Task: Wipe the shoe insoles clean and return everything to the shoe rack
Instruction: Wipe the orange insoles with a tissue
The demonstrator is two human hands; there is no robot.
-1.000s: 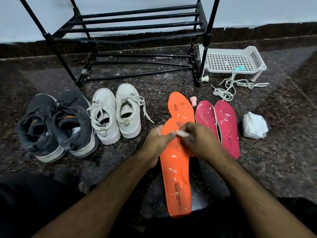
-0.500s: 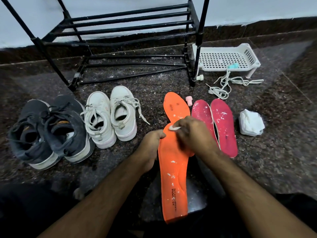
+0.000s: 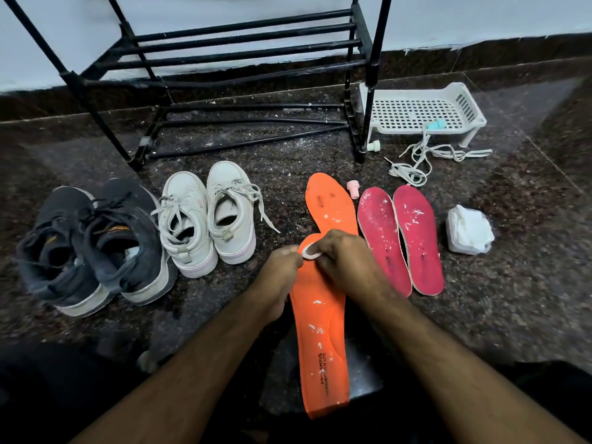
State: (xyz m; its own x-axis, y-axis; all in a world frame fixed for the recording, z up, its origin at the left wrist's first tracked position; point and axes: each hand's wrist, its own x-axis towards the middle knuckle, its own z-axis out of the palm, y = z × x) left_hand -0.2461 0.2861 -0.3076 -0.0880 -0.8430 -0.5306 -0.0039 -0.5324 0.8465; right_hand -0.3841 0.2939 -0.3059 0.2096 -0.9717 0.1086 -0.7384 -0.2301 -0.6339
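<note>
Bare floor [image 3: 512, 299] lies open at three o'clock of the pink insoles [image 3: 400, 238]. At twelve o'clock the shoe rack [image 3: 243, 56] blocks; white sneakers [image 3: 205, 219] crowd ten o'clock.

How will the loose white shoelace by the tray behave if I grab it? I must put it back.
The shoelace lies in slack tangled loops, so it is probably floppy and will dangle. It looks thin, likely very light. One strand runs up to the white tray, so pulling may snag there.
</note>
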